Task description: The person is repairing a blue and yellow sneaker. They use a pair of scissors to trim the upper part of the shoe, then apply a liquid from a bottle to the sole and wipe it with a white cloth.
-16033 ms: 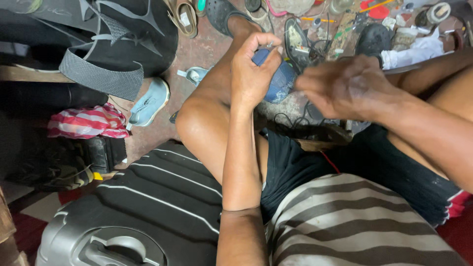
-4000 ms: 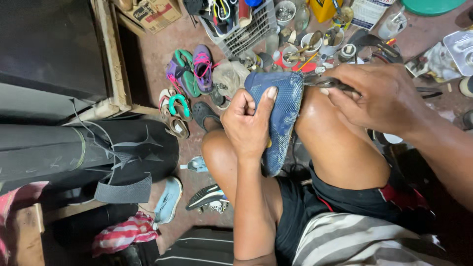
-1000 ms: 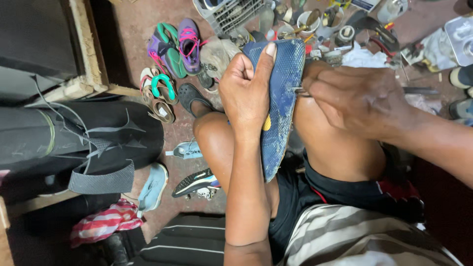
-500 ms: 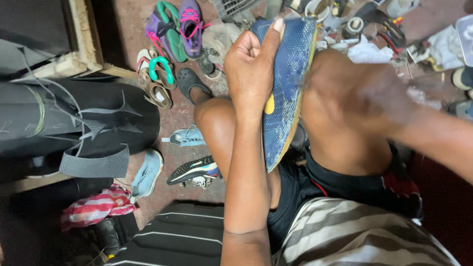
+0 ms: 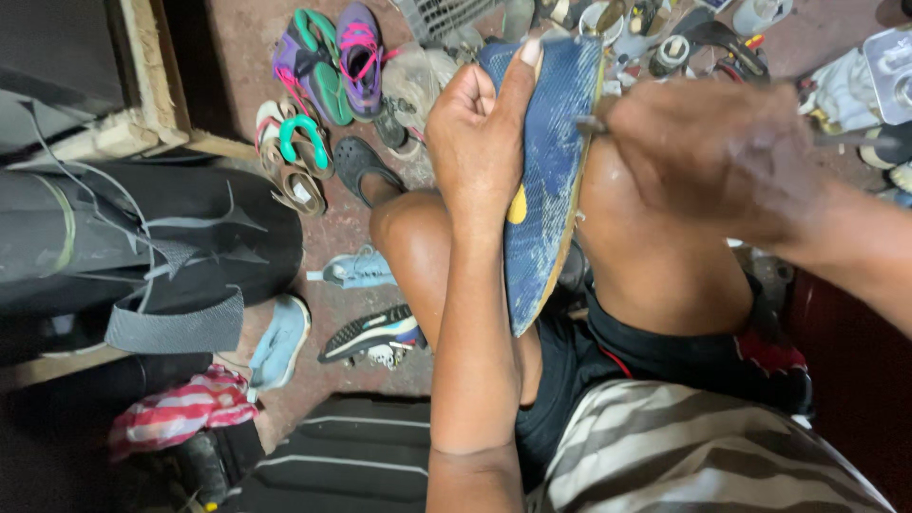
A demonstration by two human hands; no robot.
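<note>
- Left hand (image 5: 480, 133): closed around a blue shoe (image 5: 546, 180), thumb lying up along the sole, fingers wrapped behind where they cannot be seen.
- Shoe: held on edge between the person's two bare knees, sole facing left, toe end far, heel end near the lap; a yellow patch shows on the sole just beside the wrist.
- Right hand (image 5: 708, 152): curled into a tight fist at the shoe's right edge, pinching a thin metal tool (image 5: 589, 123) whose tip meets the rim of the sole. The part of the tool inside the fist is hidden.
- Clothing: dark shorts and a striped shirt (image 5: 684, 456), near the viewer.
- Floor, far left: purple sneaker (image 5: 353, 47), green sandals (image 5: 306, 133), a dark clog (image 5: 359, 166).
- Floor, left of the knee: a pale blue shoe (image 5: 356, 269), a black trainer (image 5: 370, 332), a pale blue insole (image 5: 280, 340).
- Left side: black bag (image 5: 142, 237) with a grey strap, a red striped cloth (image 5: 180, 418) near it.
- Near centre: dark suitcase (image 5: 351, 456) with pale stripes.
- Far right: jumble of small tools and tape rolls, too cluttered to tell apart.
</note>
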